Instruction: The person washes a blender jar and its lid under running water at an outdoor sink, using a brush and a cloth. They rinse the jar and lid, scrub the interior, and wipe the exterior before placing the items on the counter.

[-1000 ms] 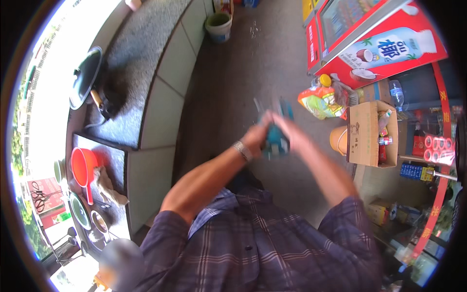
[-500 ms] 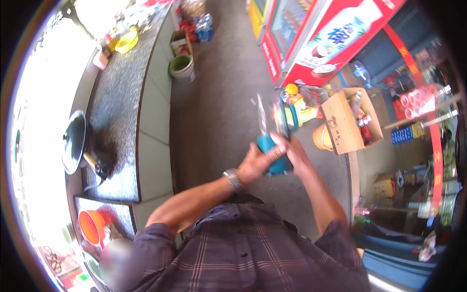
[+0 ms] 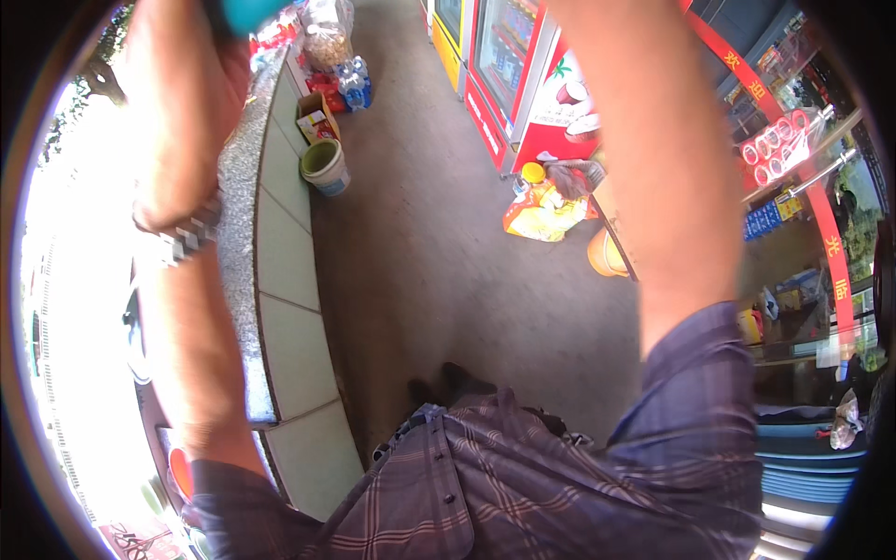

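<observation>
My left hand [image 3: 182, 103] is raised close in the upper left, above a silver metal watch [image 3: 182, 241] on the wrist. Its fingers curl around a teal bottle [image 3: 250, 13], of which only a small part shows at the top edge; the rest is cut off. My right forearm [image 3: 663, 140] rises large along the right side. The right hand lies beyond the upper edge, so its fingers and whatever they touch are hidden.
A tiled counter [image 3: 289, 252] with a stone top runs along the left. By its base stand a bucket [image 3: 324, 177], a cardboard box [image 3: 317, 117] and bottled water [image 3: 354, 84]. Right of the floor are a red drinks fridge [image 3: 490, 121], yellow packages [image 3: 551, 215] and an orange bucket [image 3: 605, 254].
Both arms have swung up and apart from in front of my chest, where both hands were on the teal bottle. The bottle is now at the upper left; the right hand has left the view.
</observation>
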